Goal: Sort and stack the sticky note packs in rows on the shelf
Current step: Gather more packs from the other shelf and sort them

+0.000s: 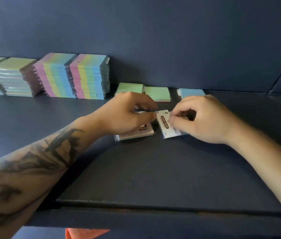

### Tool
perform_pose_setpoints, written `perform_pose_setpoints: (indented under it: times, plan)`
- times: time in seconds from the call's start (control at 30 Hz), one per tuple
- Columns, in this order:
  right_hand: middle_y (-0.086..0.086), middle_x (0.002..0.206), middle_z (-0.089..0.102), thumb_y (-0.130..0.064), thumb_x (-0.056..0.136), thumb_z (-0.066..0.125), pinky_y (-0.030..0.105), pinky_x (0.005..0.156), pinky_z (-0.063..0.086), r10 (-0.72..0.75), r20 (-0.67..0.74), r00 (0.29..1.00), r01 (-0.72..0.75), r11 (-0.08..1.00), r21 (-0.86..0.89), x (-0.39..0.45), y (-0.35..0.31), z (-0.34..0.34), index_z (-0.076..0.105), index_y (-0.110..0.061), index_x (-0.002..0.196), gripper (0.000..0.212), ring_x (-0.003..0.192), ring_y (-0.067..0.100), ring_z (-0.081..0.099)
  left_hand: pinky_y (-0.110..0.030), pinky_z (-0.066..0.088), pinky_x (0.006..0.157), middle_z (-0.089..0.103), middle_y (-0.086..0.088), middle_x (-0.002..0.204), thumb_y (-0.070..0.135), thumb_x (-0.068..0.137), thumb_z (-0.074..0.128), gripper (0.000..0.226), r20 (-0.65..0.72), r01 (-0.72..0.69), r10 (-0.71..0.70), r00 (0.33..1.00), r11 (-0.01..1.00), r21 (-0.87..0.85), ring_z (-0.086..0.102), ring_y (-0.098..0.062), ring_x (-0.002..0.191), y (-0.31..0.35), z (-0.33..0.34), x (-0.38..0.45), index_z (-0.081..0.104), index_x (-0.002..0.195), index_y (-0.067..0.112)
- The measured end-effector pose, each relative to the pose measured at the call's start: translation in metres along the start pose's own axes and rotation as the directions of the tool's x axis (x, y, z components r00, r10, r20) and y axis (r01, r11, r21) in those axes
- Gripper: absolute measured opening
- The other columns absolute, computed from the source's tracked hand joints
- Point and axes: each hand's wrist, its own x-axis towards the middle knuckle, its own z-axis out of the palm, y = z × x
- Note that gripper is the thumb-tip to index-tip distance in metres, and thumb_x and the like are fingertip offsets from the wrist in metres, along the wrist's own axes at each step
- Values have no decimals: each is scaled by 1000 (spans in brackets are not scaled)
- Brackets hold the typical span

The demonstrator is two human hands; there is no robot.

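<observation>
Packs fill my view of the dark blue shelf [153, 169]. The labelled pack [166, 125] sits mid-shelf, its white band printed "STICKY NOTE" in dark letters, its left end tipped up off the board. My right hand [200, 119] pinches it from the right, fingers curled over the top edge and thumb underneath, knuckles facing me. Just left of it a second pack [134, 133] lies flat, pale with a brownish mark on its wrapper; my left hand [127, 114] arches over it, fingers bent, fingertips meeting the near corner of the labelled pack. I cannot tell whether that hand truly grips either pack or only touches them.

Behind the hands, against the back wall, three single packs lie flat in a row: two green packs [157, 94] side by side and a blue pack [191, 93] a little further right, partly hidden by my right knuckles. Further left stand tall stacks. Two rainbow stacks [72, 78] show pink, yellow, green and blue stripes down their faces and press against each other. Left of those, two green-topped stacks [10, 76] with pale, shiny sides run out of view.

My left forearm [33, 161], tattooed in dark ink, crosses the shelf's front edge from the lower left. My right forearm [265, 157] comes in from the lower right. Both wrists are held above the board. Below the shelf edge an orange scrap [84, 233] peeks out.
</observation>
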Motion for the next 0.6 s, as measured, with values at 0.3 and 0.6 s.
perform_pose_setpoints:
  times: [0.3,0.6]
  plan:
    - [-20,109,57,-74,67,66,39,86,52,73,113,991,-52,983,-178,-13,-21,-3,64,-39,89,42,103,8,54,-6,45,79,74,18,99,30,94,67,15,0,2,-2,1000,999,-32,66,1,97,-1,1,-1,78,104,28]
    - [-19,109,47,-54,78,63,37,80,48,96,94,991,-74,975,-210,-14,-30,11,52,-36,98,29,105,11,45,-15,53,81,75,16,95,28,93,70,12,-27,0,-2,1000,998,-60,68,1,93,1,0,-5,77,103,27]
